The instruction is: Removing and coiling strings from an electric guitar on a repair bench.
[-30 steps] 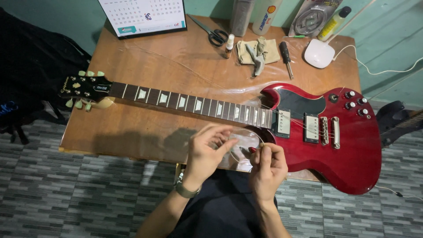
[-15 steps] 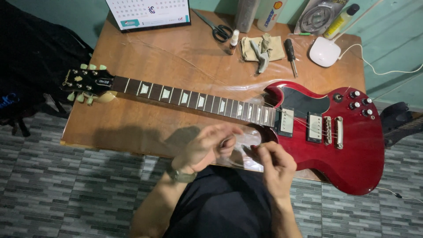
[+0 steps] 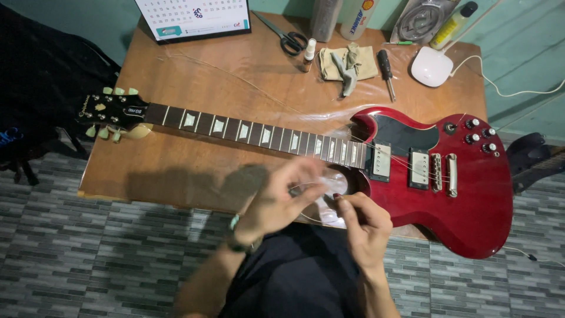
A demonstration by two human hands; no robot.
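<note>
Red guitar [image 3: 435,176], neck leftward

Soft, even light from above is falling on the wooden surface [image 3: 194,76]. The left hand [image 3: 276,200] is smearing with motion blur and casting a shadow leftward. Glare is glinting off the red guitar body [image 3: 471,200].

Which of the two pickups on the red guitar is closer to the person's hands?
The neck pickup, right where the fretboard ends. The bridge pickup sits farther along the body, beside the metal bridge.
</note>
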